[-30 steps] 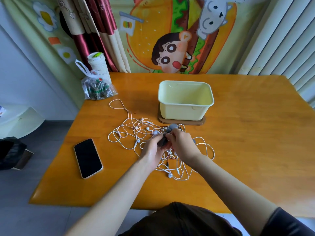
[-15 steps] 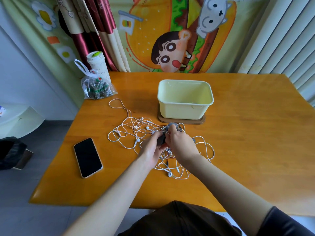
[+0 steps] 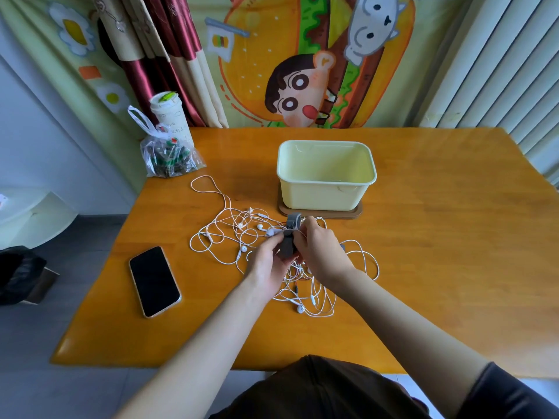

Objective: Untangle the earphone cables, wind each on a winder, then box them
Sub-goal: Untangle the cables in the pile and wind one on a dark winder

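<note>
Currently we note left hand and right hand both pinching the winder, its length pointing toward the box, tangled cables directly beneath.

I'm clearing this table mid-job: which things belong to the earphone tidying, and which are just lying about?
Part of the job: tangled white earphone cables; dark grey winder, gripped by the left hand and right hand; second grey winder just beyond it; pale yellow plastic box.
Just lying about: black smartphone; clear plastic bag; white lidded cup.
</note>
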{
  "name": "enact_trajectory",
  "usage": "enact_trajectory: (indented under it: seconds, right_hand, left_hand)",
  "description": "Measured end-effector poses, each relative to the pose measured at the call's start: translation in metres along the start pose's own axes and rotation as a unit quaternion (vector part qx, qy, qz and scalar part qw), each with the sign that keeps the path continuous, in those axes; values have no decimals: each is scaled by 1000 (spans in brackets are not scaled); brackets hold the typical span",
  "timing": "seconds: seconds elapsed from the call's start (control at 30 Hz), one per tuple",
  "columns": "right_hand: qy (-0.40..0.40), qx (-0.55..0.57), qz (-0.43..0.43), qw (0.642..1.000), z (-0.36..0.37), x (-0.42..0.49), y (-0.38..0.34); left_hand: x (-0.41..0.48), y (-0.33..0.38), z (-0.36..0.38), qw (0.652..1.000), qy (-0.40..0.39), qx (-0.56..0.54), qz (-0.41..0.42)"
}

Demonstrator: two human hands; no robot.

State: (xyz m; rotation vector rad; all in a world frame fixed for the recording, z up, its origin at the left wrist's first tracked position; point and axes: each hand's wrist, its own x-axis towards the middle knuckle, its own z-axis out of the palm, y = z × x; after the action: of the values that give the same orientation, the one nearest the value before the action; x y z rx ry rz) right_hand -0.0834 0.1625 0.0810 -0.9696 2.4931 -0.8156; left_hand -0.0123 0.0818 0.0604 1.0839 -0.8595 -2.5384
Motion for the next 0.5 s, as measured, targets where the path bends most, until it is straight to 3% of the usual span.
enact_trajectory:
  seconds: [0.37,0.5]
  right_hand:
    - [14,-58,-103,993,-3,-3,8]
    - [16,-23,-64,998,-9,-2,7]
  left_hand:
    - [0,0,-5,994,11,99,47]
    - [1,-3,-8,989,35,138,40]
